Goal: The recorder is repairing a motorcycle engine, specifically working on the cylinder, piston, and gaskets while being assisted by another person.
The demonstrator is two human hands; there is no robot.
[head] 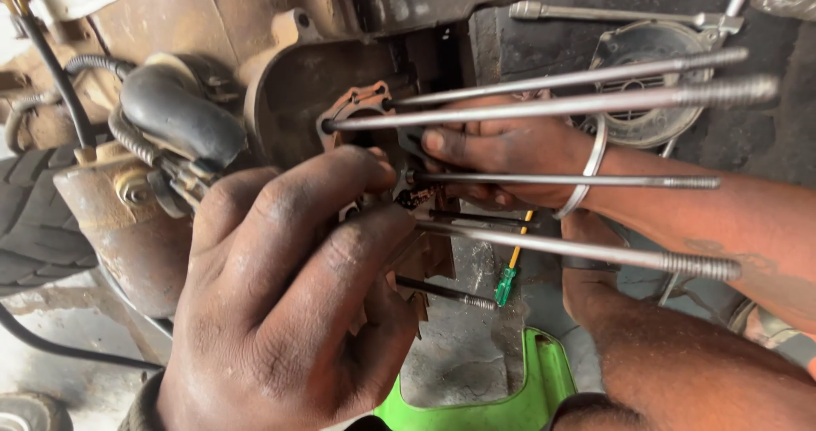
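Steel studs [578, 104] between left hand [289, 295], right hand [501, 155]

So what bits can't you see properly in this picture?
Head view only:
- Left hand: its fingertips and whatever they pinch sit behind its own knuckles.
- Right hand: its palm and grip are turned away, crossed by the long metal studs.
- Gasket: mostly covered by both hands.
- Green screwdriver: its tip hides behind a stud.
- Green plastic panel: cut off by the bottom edge.
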